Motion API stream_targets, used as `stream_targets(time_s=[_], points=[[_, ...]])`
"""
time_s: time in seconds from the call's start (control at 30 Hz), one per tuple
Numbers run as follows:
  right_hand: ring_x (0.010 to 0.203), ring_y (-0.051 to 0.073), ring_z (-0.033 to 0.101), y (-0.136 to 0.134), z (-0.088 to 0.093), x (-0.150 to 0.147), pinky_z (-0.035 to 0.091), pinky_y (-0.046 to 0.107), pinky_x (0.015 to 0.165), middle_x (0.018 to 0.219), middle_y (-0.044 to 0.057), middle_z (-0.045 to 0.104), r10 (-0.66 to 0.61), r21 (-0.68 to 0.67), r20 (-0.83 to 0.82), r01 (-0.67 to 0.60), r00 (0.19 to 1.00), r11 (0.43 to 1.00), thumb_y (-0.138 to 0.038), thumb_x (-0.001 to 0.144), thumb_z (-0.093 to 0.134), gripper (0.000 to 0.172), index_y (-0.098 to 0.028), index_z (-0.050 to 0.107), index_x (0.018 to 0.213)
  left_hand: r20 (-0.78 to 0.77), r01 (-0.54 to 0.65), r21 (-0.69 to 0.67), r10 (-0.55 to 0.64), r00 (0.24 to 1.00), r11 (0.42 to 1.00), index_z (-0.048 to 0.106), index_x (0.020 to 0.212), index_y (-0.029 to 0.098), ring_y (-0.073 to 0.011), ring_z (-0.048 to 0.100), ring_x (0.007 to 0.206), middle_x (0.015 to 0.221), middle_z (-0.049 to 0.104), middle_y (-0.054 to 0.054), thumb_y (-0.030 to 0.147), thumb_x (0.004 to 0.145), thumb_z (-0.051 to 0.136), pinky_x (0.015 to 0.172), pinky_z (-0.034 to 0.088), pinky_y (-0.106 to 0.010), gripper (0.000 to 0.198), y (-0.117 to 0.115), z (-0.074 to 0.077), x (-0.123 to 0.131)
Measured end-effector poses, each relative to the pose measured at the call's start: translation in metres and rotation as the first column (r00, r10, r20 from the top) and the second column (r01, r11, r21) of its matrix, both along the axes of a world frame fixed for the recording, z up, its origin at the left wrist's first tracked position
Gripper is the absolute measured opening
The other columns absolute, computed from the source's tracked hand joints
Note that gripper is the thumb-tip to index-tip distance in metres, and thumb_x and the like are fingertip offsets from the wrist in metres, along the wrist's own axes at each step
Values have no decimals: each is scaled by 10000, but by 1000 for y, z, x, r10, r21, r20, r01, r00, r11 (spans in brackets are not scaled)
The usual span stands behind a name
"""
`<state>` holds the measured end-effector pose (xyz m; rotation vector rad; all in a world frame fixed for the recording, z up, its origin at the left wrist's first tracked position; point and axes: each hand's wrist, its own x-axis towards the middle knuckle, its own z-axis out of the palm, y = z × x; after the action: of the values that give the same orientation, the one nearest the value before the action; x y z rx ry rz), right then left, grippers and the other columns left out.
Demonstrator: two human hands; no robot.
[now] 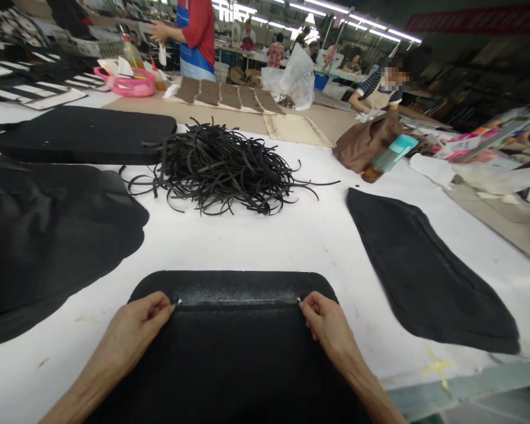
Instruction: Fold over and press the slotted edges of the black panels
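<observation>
A black panel (247,359) with rounded far corners lies flat on the white-covered table in front of me. Near its far edge runs a shiny, whitish-smeared band (238,292), with a thin pale line along its near side. At the left end of that line my left hand (143,324) is closed in a pinch; at the right end my right hand (329,324) pinches too. Small white specks show beside both sets of fingertips. What lies between the fingers is too small and dark to make out.
A tangled pile of thin black strips (229,168) lies beyond the panel. Black sheets (48,229) are stacked at left, under a thick black slab (88,132). More black pieces (428,271) lie at right, near a bottle with a turquoise cap (391,158). Co-workers stand farther back.
</observation>
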<state>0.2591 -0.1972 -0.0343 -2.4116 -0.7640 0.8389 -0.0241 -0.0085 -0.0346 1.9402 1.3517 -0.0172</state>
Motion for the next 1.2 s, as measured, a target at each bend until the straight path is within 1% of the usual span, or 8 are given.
stream_targets(time_s=[0.3, 0.4, 0.5, 0.6, 0.7, 0.83, 1.03, 1.2], points=[[378, 106, 460, 0, -5, 3, 308, 210, 394, 474, -64, 498, 18, 31, -11, -18, 1000, 999, -379, 782, 422, 199, -238, 333, 674, -181, 87, 200, -51, 982, 976, 411, 785, 222, -145, 488, 541, 539, 467, 57, 312, 817, 385, 526, 291, -237, 99, -6, 16, 7], [433, 135, 493, -2, -2, 1, 329, 239, 442, 493, -58, 496, 92, -56, 189, -83, 978, 995, -389, 809, 407, 209, -245, 309, 693, -371, 184, 270, -74, 926, 945, 430, 920, 215, -192, 565, 604, 630, 572, 7, 312, 872, 312, 536, 291, -261, 161, -13, 19, 10], [496, 176, 528, -6, 5, -4, 343, 276, 490, 524, -32, 513, 221, -209, 475, -135, 852, 969, -385, 839, 392, 173, -244, 359, 744, -435, 254, 300, -106, 894, 920, 452, 968, 211, -209, 600, 665, 737, 619, -26, 278, 901, 257, 543, 319, -272, 217, -19, 23, 12], [598, 198, 576, -9, 11, -16, 373, 293, 501, 753, 46, 604, 284, -212, 654, -190, 701, 958, -287, 880, 317, 162, -217, 462, 902, -373, 262, 375, -114, 921, 889, 483, 994, 196, -189, 593, 767, 913, 607, -55, 179, 892, 250, 605, 384, -281, 256, -26, 28, 13], [808, 208, 585, -3, 11, -38, 442, 309, 625, 1028, 88, 588, 382, -144, 751, -432, 539, 890, -88, 820, 323, 322, -199, 516, 1053, -284, 428, 486, -326, 902, 762, 487, 1101, 186, -200, 526, 955, 1102, 552, -79, 34, 807, 303, 804, 403, -321, 379, -39, 25, 20], [925, 223, 546, 14, 4, -72, 453, 340, 775, 1084, 72, 588, 535, -182, 749, -654, 392, 734, 12, 729, 389, 499, -218, 529, 1150, -265, 669, 473, -631, 729, 573, 402, 1248, 185, -238, 443, 1069, 1205, 500, -79, 21, 707, 432, 960, 324, -387, 566, -57, 9, 39], [956, 283, 522, 22, -5, -85, 466, 430, 764, 1118, 103, 571, 592, -312, 772, -673, 233, 671, -15, 721, 435, 543, -195, 476, 1231, -306, 702, 456, -644, 701, 547, 326, 1314, 236, -270, 441, 1081, 1225, 474, -112, 141, 794, 449, 939, 330, -444, 542, -63, -3, 56], [956, 262, 525, 12, -7, -67, 482, 395, 773, 1134, 83, 570, 611, -318, 763, -699, 212, 640, -8, 719, 446, 532, -181, 487, 1220, -304, 703, 455, -646, 700, 547, 357, 1297, 226, -262, 454, 1087, 1214, 491, -109, 105, 806, 400, 940, 352, -437, 507, -57, 2, 47]])
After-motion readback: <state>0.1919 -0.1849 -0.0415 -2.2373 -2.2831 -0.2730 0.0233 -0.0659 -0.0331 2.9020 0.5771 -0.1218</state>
